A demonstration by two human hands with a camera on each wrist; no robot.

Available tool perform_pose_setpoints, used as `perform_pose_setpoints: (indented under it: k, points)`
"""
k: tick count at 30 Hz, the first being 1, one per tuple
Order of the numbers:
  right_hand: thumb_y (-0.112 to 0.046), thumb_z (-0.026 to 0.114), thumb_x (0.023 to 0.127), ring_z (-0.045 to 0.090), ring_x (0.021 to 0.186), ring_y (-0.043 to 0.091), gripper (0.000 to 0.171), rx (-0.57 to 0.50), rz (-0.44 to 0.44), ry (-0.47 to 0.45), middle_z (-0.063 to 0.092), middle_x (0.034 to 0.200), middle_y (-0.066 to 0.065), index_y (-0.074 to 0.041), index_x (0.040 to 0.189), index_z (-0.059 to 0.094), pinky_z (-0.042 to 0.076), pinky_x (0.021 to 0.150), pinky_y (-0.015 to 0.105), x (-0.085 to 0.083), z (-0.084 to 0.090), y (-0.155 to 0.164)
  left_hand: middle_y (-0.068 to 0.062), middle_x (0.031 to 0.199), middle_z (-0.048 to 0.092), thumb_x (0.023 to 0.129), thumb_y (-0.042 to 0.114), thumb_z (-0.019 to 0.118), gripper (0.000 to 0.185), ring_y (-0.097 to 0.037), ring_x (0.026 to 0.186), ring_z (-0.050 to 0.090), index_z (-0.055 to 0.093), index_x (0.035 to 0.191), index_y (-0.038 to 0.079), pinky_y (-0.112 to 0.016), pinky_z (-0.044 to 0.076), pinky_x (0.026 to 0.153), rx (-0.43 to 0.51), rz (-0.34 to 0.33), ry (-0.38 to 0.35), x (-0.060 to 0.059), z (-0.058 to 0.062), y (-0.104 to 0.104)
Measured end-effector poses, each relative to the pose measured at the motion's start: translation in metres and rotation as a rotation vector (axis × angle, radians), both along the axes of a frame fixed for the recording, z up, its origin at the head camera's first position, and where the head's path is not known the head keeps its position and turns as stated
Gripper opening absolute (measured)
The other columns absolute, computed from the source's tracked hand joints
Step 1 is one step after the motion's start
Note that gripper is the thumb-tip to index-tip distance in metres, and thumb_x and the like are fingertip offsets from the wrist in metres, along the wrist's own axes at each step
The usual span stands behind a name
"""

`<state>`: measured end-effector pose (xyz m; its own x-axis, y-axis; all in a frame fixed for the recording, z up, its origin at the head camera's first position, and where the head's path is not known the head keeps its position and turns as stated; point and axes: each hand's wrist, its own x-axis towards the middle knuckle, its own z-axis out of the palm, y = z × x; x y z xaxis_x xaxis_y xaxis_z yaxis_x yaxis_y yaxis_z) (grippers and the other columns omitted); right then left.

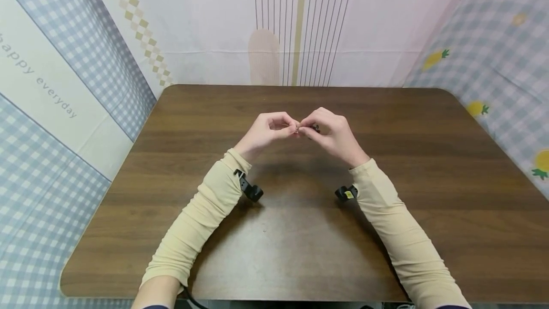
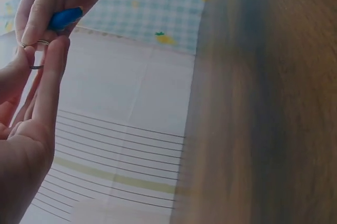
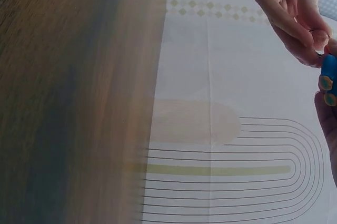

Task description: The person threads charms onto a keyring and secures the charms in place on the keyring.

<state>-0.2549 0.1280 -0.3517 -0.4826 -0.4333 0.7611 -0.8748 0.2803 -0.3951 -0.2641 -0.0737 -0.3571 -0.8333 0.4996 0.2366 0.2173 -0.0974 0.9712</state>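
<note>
Both hands raised above bench, fingertips meeting. Left hand pinches small metal ring; right hand pinches blue piece beside the ring.

Both hands are meeting above the middle of the desk, left hand on the left, right hand on the right, fingertips touching. A small metal ring is sitting between them, with a small plastic piece just behind it in the right hand. Backdrop cloth is hanging behind the desk, more cloth flanking both sides.
</note>
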Motion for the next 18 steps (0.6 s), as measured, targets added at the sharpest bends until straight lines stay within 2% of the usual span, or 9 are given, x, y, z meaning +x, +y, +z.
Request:
perform_pose_setpoints:
  k: [2, 7, 10, 14, 18]
  points:
    - [0.005, 0.076, 0.077, 0.058, 0.077, 0.010, 0.012, -0.015, 0.011, -0.010, 0.068, 0.079, 0.005, -0.002, 0.086, 0.072, 0.046, 0.071, 0.016, 0.0000, -0.0001, 0.0009, 0.002, 0.091, 0.071, 0.091, 0.002, 0.063, 0.004, -0.033, 0.091, 0.067, 0.065, 0.089, 0.000, -0.043, 0.055, 0.091, 0.025, -0.012, -0.007, 0.0003, -0.0012, 0.0001]
    - [0.005, 0.075, 0.078, 0.058, 0.078, 0.009, 0.011, -0.025, 0.021, -0.026, 0.068, 0.079, 0.005, -0.002, 0.086, 0.072, 0.046, 0.071, 0.016, 0.0006, -0.0014, 0.0005, 0.001, 0.095, 0.071, 0.092, 0.002, 0.062, 0.007, -0.025, 0.090, 0.069, 0.065, 0.087, 0.004, -0.056, 0.048, 0.098, 0.052, -0.026, -0.027, 0.0030, -0.0021, -0.0015]
    - [0.004, 0.075, 0.078, 0.058, 0.078, 0.010, 0.011, -0.011, 0.013, -0.017, 0.068, 0.080, 0.006, -0.002, 0.086, 0.072, 0.046, 0.071, 0.016, 0.0009, -0.0022, 0.0003, -0.003, 0.095, 0.072, 0.092, 0.001, 0.062, 0.006, -0.025, 0.090, 0.070, 0.066, 0.089, 0.004, -0.051, 0.052, 0.097, 0.023, -0.026, -0.031, 0.0046, -0.0008, -0.0020]
    - [0.004, 0.076, 0.078, 0.058, 0.078, 0.013, 0.012, 0.033, -0.005, 0.020, 0.068, 0.081, 0.007, -0.002, 0.087, 0.071, 0.046, 0.073, 0.016, 0.0029, -0.0019, -0.0005, -0.008, 0.093, 0.072, 0.092, 0.003, 0.063, 0.010, -0.021, 0.088, 0.070, 0.067, 0.096, -0.004, -0.048, 0.053, 0.095, -0.036, -0.030, -0.031, 0.0067, 0.0019, -0.0031]
    - [0.004, 0.076, 0.078, 0.058, 0.079, 0.014, 0.012, 0.061, -0.020, 0.052, 0.067, 0.081, 0.008, -0.002, 0.087, 0.071, 0.046, 0.074, 0.016, 0.0058, -0.0019, -0.0015, -0.007, 0.093, 0.071, 0.091, 0.004, 0.064, 0.014, -0.015, 0.086, 0.069, 0.066, 0.098, -0.008, -0.048, 0.054, 0.094, -0.083, -0.026, 0.015, 0.0077, 0.0032, -0.0034]
